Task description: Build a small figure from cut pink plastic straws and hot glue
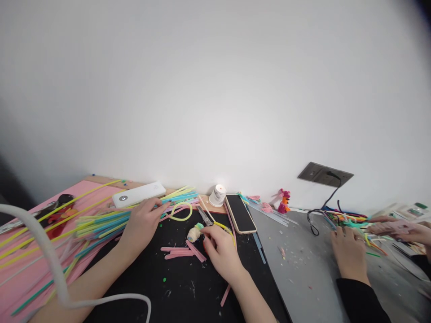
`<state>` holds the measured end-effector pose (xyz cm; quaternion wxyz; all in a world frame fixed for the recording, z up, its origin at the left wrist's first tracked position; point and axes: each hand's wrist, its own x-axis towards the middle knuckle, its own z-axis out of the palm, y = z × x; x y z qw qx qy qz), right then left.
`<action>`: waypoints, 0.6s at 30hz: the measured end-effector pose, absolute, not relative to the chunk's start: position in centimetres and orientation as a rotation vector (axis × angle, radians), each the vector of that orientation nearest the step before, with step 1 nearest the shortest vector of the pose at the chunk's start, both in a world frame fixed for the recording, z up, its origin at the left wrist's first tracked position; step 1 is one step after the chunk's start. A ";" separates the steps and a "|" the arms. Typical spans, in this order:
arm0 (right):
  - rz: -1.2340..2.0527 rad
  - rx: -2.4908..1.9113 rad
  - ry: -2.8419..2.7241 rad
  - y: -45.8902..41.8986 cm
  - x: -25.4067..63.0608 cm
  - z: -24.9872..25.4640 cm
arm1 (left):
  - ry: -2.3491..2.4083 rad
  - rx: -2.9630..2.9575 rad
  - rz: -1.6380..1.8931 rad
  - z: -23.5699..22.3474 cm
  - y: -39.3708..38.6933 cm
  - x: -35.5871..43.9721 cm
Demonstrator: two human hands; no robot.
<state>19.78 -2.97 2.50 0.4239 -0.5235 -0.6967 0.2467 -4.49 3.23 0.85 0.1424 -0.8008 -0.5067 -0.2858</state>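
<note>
My left hand [143, 222] lies on a heap of thin coloured straws [101, 220], fingers stretched forward toward a yellow looped straw [182, 211]. It looks open; nothing is plainly gripped. My right hand [220, 249] rests on the black mat [182, 282] with fingers curled around a yellow straw [225, 228], fingertips next to a small rolled straw bundle [194, 233]. Pink cut strips [182, 252] lie just left of that hand. A metal tool [204, 216] lies beyond it.
A white power bank [138, 194], a lit candle [218, 195] and a phone [240, 213] sit near the wall. Another person's hands [350, 253] work among straws on the grey table [303, 273] at right. A white cable [50, 260] crosses the left foreground.
</note>
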 end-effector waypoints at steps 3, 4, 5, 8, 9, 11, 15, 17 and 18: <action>0.566 -1.308 -1.934 -3.1 19.5 2.2 | -1.433 -2.163 -0.834 0.9 3.0 -4.5; 0.528 -1.324 -1.979 -3.1 19.5 2.1 | -1.438 -2.118 -0.820 1.0 2.9 -4.5; 0.489 -1.340 -2.018 -3.1 19.6 2.1 | -1.437 -2.083 -0.805 1.1 2.7 -4.4; 0.430 -1.356 -2.065 -3.2 19.6 2.0 | -1.406 -2.020 -0.804 1.2 2.4 -4.1; 0.428 -1.354 -2.075 -3.2 19.6 1.9 | -1.387 -2.012 -0.823 1.2 2.4 -4.0; 0.431 -1.355 -2.074 -3.1 19.5 1.7 | -1.374 -1.972 -0.890 1.2 2.5 -4.0; 0.409 -1.402 -1.984 -2.9 19.4 1.5 | -1.378 -1.880 -1.045 1.3 2.7 -4.4; 0.391 -1.437 -1.951 -2.9 19.4 1.5 | -1.326 -1.888 -1.105 1.4 2.6 -4.6; 0.388 -1.451 -1.950 -3.0 19.4 1.6 | -1.295 -1.899 -1.129 1.4 2.5 -4.7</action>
